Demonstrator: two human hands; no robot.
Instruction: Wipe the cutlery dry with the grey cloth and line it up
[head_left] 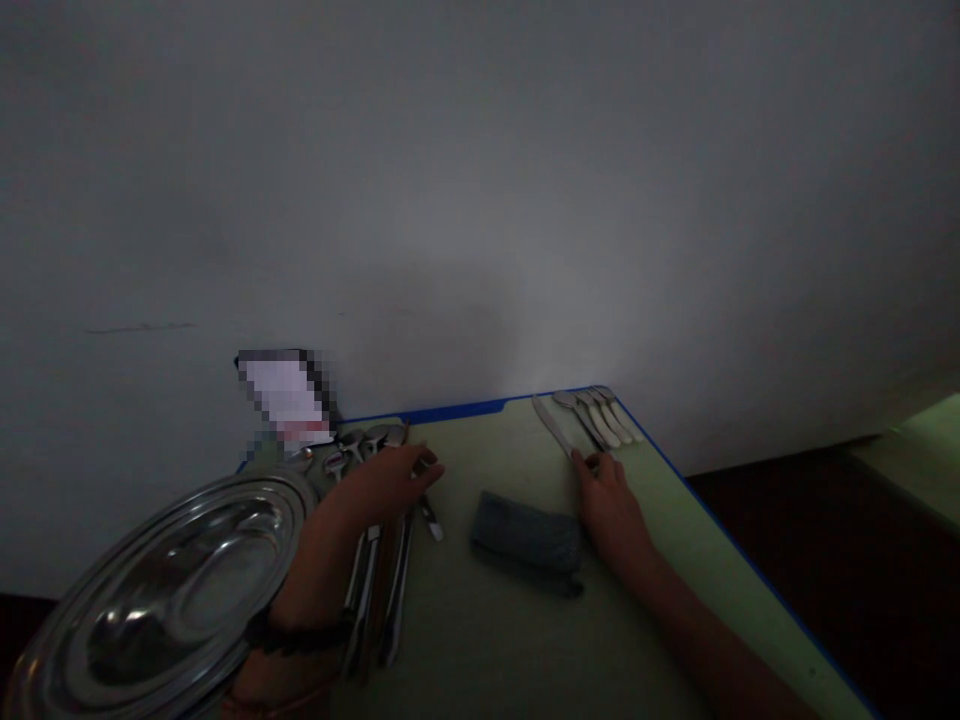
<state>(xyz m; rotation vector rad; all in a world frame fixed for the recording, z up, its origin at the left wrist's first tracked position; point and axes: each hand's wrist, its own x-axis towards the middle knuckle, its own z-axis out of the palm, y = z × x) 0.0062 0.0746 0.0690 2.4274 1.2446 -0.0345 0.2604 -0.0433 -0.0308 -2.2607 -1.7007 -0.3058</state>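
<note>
My right hand [609, 505] is closed on the handle end of a table knife [551, 425], whose blade points toward the wall. Just right of the knife, spoons and forks [592, 415] lie side by side in a row near the table's far right corner. My left hand [401, 478] hovers over a bunch of cutlery [371, 560] on the left, fingers loosely bent and apart, with nothing seen between them. The hand and forearm hide part of that bunch. Between my hands lies a folded dark grey cloth [525, 540].
A large shiny metal dish [97, 590] stands at the left, close to my left forearm. Behind it a blurred-out phone-like screen [289, 395] leans against the wall [480, 200]. The pale green table [480, 640] has a blue edge and meets the wall at the back.
</note>
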